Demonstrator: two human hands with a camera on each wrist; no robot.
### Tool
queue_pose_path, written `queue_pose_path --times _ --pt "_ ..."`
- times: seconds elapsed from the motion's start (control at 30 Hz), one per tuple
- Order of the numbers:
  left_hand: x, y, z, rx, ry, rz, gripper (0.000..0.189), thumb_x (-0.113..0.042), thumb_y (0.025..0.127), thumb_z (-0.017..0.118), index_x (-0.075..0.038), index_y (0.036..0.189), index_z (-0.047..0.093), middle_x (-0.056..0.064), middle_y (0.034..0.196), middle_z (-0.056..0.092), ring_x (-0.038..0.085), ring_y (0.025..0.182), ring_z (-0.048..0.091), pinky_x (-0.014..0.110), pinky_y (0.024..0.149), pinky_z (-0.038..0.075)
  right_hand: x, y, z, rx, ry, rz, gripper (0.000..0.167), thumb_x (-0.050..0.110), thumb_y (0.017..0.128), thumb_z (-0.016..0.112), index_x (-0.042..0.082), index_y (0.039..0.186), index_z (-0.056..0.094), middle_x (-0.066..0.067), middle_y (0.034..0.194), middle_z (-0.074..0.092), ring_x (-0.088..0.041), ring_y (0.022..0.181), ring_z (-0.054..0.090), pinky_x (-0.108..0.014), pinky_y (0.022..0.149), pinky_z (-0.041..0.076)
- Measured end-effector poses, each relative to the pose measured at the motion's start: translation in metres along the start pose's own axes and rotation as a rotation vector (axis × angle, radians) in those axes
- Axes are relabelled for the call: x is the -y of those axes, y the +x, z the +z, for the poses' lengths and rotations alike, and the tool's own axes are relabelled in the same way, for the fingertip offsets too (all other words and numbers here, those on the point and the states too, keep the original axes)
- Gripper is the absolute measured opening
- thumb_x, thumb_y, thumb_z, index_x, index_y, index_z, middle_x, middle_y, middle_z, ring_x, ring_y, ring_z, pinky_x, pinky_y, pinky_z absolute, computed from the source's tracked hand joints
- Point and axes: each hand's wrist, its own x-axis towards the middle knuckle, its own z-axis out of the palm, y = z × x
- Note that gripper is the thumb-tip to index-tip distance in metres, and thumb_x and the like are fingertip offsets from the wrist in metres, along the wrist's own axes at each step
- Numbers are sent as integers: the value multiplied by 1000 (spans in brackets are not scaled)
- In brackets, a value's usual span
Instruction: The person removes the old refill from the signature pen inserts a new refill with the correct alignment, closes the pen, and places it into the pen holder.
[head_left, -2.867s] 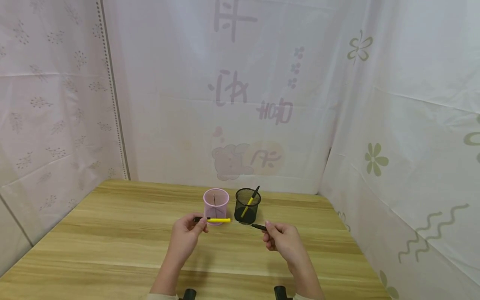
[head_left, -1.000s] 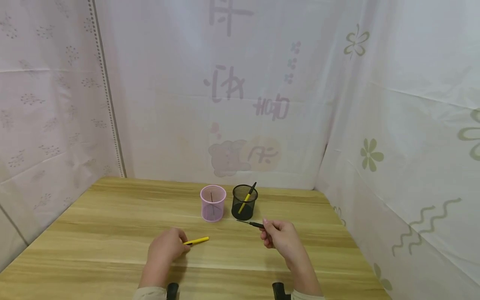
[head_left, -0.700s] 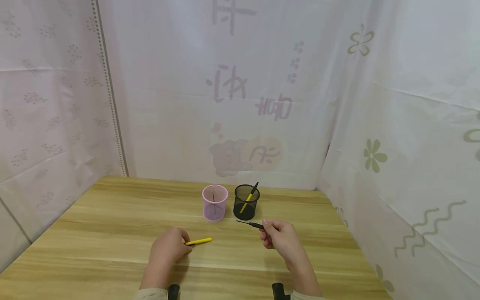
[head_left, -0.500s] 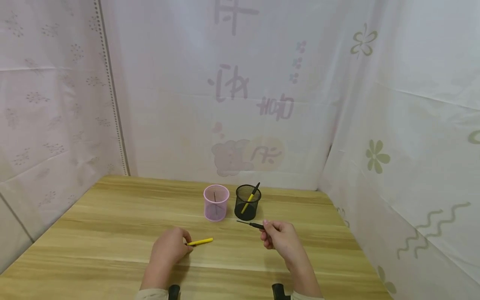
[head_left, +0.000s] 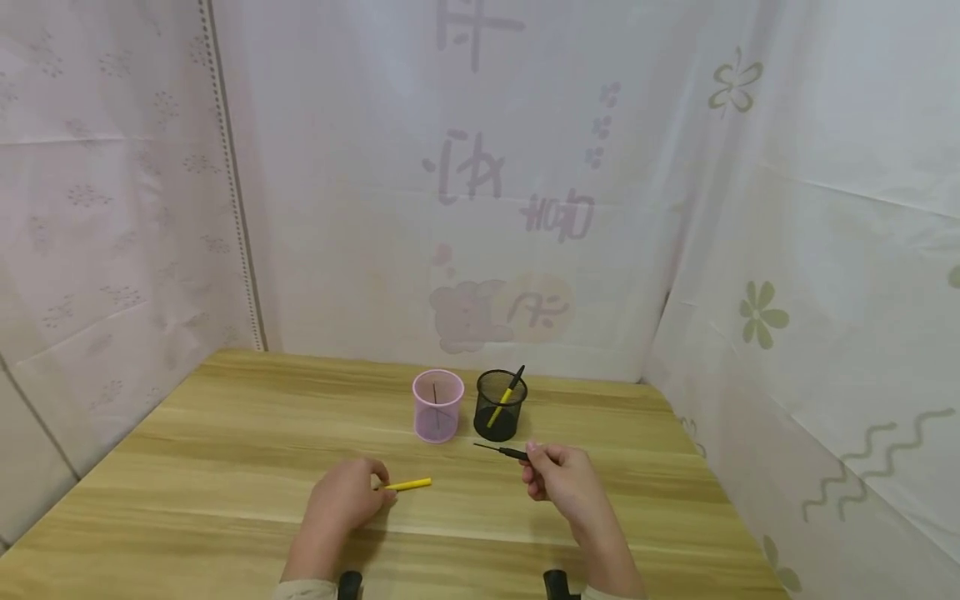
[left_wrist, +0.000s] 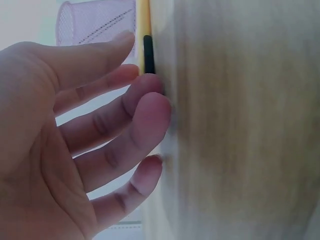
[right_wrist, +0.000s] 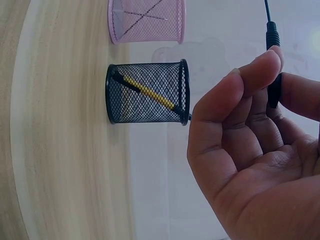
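Left hand [head_left: 347,495]: lowered in the last seconds, fingers now loose beside the yellow pen [head_left: 413,483].
Yellow pen: now on the bench [head_left: 225,467], midway between side edges; apparently set down, needing no grip.
Right hand [head_left: 564,479]: still pinching a black thin-shafted tool [head_left: 513,453].
Toward back edge: pink cup [head_left: 423,422], black cup [head_left: 483,418].

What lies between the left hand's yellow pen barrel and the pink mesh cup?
The head view shows only bare wooden tabletop between pen barrel and mesh cup.
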Motion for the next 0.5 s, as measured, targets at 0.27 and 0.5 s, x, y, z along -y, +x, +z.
queue_pose_path --times 0.27,0.5 --pt "-19 -4 -11 19 -55 45 32 -37 92 82 -17 116 76 0 89 76 15 79 66 42 68 54 -2 -1 -3 -10 14 -17 36 24 112 55 -4 95 70 -5 78 64 -16 68 59 -26 65 54" --pt "-46 -11 -20 18 -270 163 35 -42 94 80 -18 119 75 -7 84 74 9 72 63 33 65 51 -2 -2 -2 -12 6 -14 35 23 112 56 -4 94 70 -6 78 64 -16 67 59 -27 64 54"
